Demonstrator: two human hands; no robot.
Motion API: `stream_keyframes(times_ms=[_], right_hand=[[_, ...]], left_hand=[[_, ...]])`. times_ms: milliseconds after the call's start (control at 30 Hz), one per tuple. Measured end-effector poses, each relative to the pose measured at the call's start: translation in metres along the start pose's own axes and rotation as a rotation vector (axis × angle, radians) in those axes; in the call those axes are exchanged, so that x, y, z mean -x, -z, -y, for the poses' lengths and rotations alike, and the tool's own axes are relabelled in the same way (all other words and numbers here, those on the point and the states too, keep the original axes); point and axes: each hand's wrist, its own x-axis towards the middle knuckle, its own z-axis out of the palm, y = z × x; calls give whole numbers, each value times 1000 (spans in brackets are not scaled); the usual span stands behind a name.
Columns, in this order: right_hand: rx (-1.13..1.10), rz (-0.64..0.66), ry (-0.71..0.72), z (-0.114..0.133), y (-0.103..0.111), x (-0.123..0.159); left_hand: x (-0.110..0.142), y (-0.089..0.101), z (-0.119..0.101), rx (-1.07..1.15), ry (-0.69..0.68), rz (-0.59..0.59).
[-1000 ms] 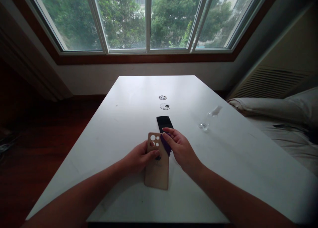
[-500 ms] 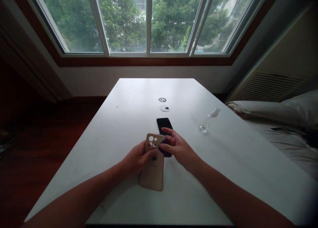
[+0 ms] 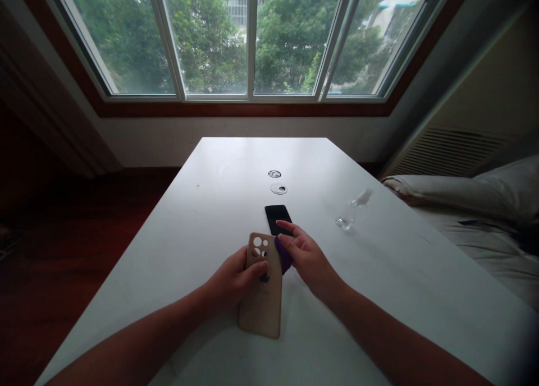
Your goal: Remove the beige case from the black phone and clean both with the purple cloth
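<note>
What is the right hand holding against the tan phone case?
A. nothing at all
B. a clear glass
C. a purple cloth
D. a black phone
C: the right hand presses a purple cloth to the edge of the tan phone case, which the left hand grips; the black phone lies apart on the white table.

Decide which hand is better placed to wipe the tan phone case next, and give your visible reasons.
Probably the right hand: it already holds the purple cloth against the tan phone case. The left hand grips and steadies that case above the white table.
</note>
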Motion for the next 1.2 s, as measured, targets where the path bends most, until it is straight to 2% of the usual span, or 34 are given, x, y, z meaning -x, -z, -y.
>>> stream_keyframes(times_ms=[167,233,400,567,733,867,967,1100,1200], right_hand=[[-66,140,-44,0,1,6],[-58,155,-53,0,1,7],[-29,52,-51,-3,-4,2],[-7,-30,-22,-3,-6,0],[-94,75,-57,1,0,5],[-101,145,-71,1,1,7],[-67,123,-77,0,-2,6],[-36,31,-66,0,-7,4],[-23,-19,-54,0,-7,2]], left_hand=[[0,0,1,51,-1,-47],[1,0,2,19,-4,-46],[3,2,0,-65,-35,15],[4,-1,-1,68,18,19],[4,0,-2,199,71,-19],[3,2,-3,188,60,-21],[3,3,-2,117,32,5],[4,4,0,5,10,18],[3,5,1,2,15,22]])
